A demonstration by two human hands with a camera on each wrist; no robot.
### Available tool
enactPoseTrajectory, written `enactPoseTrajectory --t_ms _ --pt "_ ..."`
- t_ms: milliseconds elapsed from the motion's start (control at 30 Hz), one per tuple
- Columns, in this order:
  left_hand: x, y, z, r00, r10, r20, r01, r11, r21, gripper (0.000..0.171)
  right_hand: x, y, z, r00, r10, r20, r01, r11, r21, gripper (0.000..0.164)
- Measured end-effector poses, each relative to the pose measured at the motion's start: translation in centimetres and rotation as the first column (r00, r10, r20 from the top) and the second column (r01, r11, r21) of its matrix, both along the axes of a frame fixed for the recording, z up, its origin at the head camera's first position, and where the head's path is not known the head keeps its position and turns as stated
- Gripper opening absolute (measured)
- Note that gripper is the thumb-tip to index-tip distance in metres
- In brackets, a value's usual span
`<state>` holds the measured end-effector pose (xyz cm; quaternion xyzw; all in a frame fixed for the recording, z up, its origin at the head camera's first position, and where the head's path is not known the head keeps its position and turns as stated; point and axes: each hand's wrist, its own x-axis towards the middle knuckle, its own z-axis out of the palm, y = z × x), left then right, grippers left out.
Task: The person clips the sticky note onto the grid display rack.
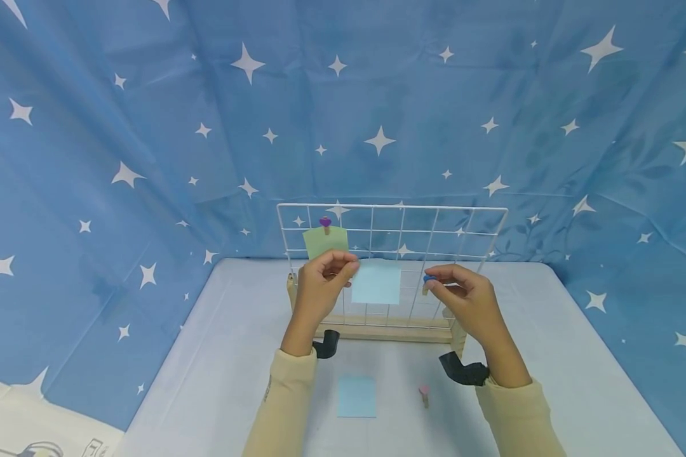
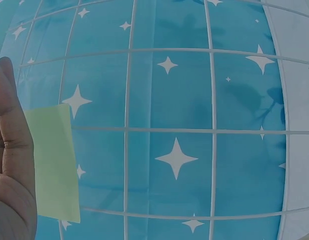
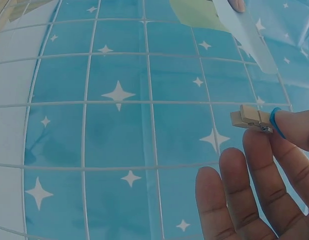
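My left hand pinches a light blue square of paper by its left edge, holding it upright before a white wire grid. To the right of the paper, my right hand pinches a small wooden clothespin with a blue top between thumb and fingers. The jaws of the clothespin point away from the thumb. A green sheet of paper hangs on the grid behind my left hand, held by a clothespin with a purple heart. Part of that sheet is hidden by the hand.
The grid stands on a wooden base on a white table. Another light blue paper square lies on the table in front. Right of it lies a clothespin with a pink heart. A blue star-patterned curtain hangs behind.
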<state>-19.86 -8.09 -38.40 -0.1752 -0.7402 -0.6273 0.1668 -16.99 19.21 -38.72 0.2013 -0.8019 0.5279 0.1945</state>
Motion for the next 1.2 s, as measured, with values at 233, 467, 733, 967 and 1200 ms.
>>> enactPoseTrajectory --t_ms 233,467,733,967,1200 --pt "-0.5 0.1 0.1 1.0 0.006 -0.005 -0.006 1.0 -0.01 0.014 -0.4 -0.1 0.3 1.0 -0.013 -0.014 0.013 1.0 0.001 0.02" --pt "-0.8 0.2 0.2 1.0 0.008 -0.006 -0.008 1.0 -0.009 0.014 -0.7 -0.1 0.8 1.0 -0.024 -0.001 0.024 0.999 0.032 0.019" --pt "-1.1 0.3 0.4 1.0 0.004 -0.016 -0.004 1.0 -0.017 0.015 -0.9 -0.1 1.2 1.0 -0.022 -0.016 0.022 0.999 0.032 0.017" --pt "-1.3 0.5 0.7 1.0 0.007 -0.009 -0.007 1.0 -0.014 0.015 -1.1 -0.2 1.6 1.0 -0.01 -0.012 0.01 1.0 0.024 0.017" --pt "-1.6 0.6 0.9 1.0 0.021 -0.009 -0.021 0.999 -0.026 0.015 -1.2 0.0 1.8 1.0 -0.007 -0.018 0.007 0.999 0.035 0.018"
